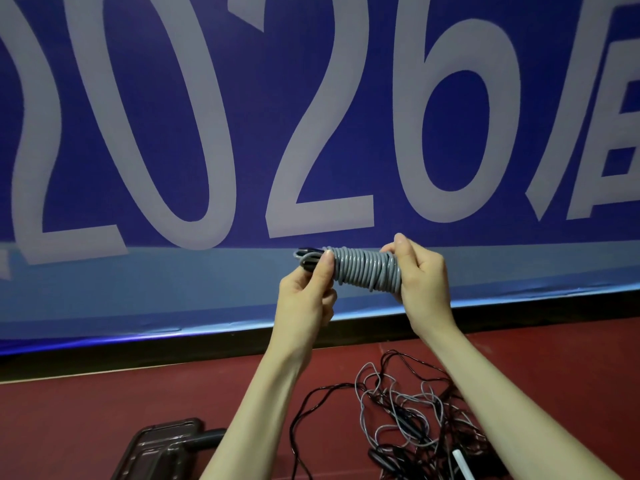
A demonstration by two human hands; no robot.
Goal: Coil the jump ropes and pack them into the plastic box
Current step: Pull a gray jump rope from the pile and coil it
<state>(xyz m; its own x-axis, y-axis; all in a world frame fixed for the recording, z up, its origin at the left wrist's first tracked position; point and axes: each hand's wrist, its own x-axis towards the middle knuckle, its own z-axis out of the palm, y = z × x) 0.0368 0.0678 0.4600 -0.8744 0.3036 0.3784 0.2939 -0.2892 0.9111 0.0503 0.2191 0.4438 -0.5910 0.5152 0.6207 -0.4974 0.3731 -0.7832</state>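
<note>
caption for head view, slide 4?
Both hands hold a coiled grey rope above loose ropes and the box.

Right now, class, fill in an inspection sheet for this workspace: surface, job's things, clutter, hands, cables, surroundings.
Surface: dark red floor.
Job's things: grey coiled rope wound tight round black handles, held up; dark plastic box on the floor, lower left.
Clutter: white stick-like item, unclear.
Hands: left hand pinches the coil's left end; right hand grips its right end.
Cables: tangled black and grey ropes on the floor.
Surroundings: blue banner with large pale numerals.
</note>
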